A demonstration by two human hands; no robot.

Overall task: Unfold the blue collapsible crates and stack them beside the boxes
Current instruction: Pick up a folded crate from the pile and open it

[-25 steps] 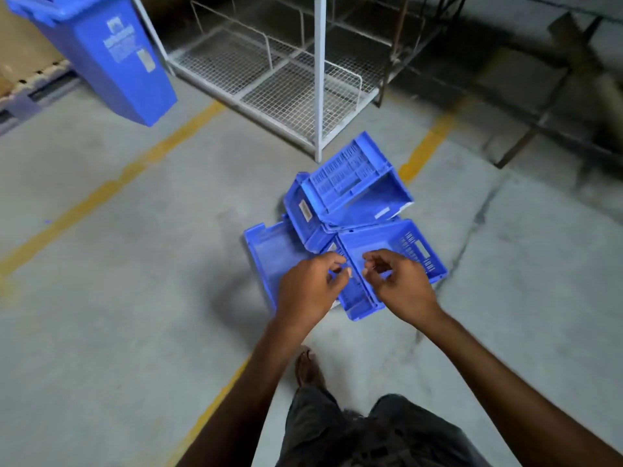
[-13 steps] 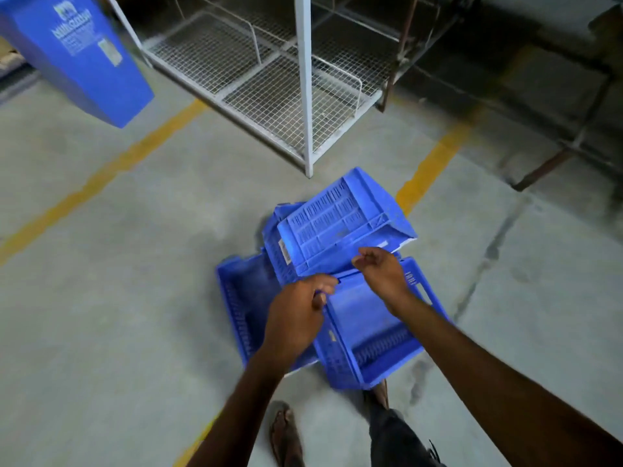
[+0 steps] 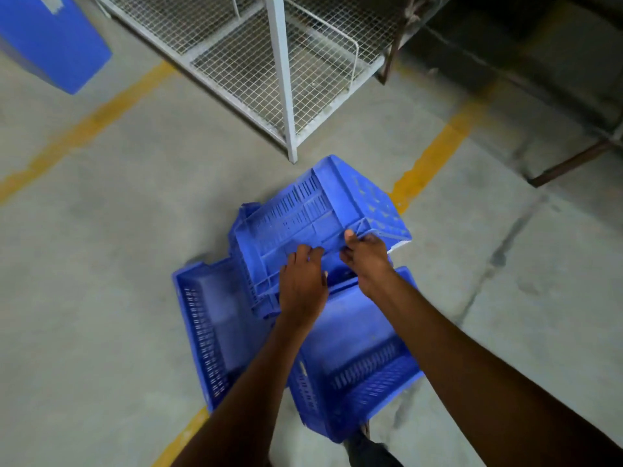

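While three blue crates lie clustered on the concrete floor (image 3: 101,251), the head view shows both hands at the one lying tipped on top of the others. This tilted crate (image 3: 303,227) rests on edge with its slotted side wall facing up and toward the camera, its long axis running from near-left to far-right, and it sits directly ahead of the hands, toward the far side of the cluster. The left hand (image 3: 301,284) lies curled over the near lower edge of that wall, fingers closed around the rim. The right hand (image 3: 365,256) pinches the same edge just to the right, thumb on top and fingers tucked beneath, so the two hands grip close together near the crate's right end. An open crate (image 3: 357,365) sits below the forearms on the near right, and another open crate (image 3: 209,332) lies on the near left, partly under the tilted one. A white wire-mesh rack (image 3: 269,52) stands at the far side, and a blue bin (image 3: 50,45) at the far left. No boxes are visible, so the stacking place cannot be told.
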